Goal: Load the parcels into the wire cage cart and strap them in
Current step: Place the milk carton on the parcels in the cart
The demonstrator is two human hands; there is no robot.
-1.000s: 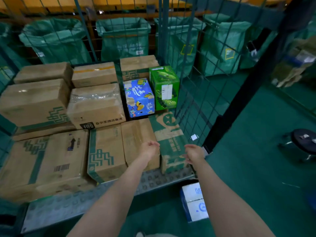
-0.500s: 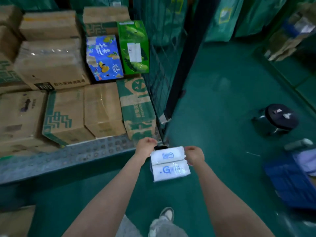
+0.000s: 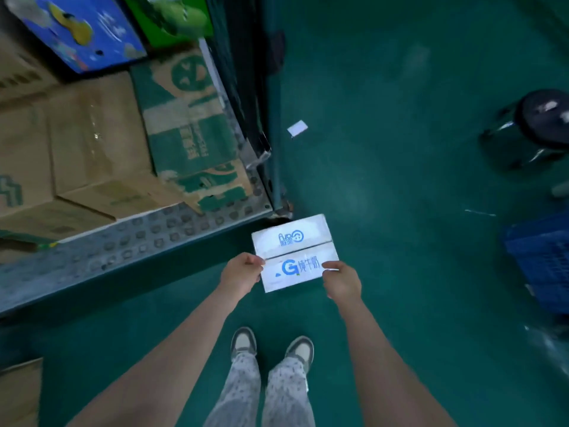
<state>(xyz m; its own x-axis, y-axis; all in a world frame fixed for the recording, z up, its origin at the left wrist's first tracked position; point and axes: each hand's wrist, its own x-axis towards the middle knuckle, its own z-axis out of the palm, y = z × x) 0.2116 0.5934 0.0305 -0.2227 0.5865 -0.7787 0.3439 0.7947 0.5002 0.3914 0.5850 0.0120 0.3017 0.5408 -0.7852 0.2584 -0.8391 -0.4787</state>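
Note:
A white box with blue lettering (image 3: 294,252) sits low by the front right corner of the wire cage cart (image 3: 129,251). My left hand (image 3: 241,274) grips its left side and my right hand (image 3: 341,280) grips its right side. The cart's metal floor carries brown cardboard parcels (image 3: 92,143), a green-printed carton (image 3: 191,131), a blue box (image 3: 77,26) and a green box (image 3: 172,16) further back.
The cart's corner post (image 3: 274,118) stands just beyond the white box. A black stool (image 3: 542,124) and a blue crate (image 3: 542,260) are on the green floor at right. A cardboard box (image 3: 18,392) is at lower left. My feet (image 3: 271,349) are below the box.
My hands dropped from the parcels in the cart to the white box on the floor and took hold of its sides. The view tilted down.

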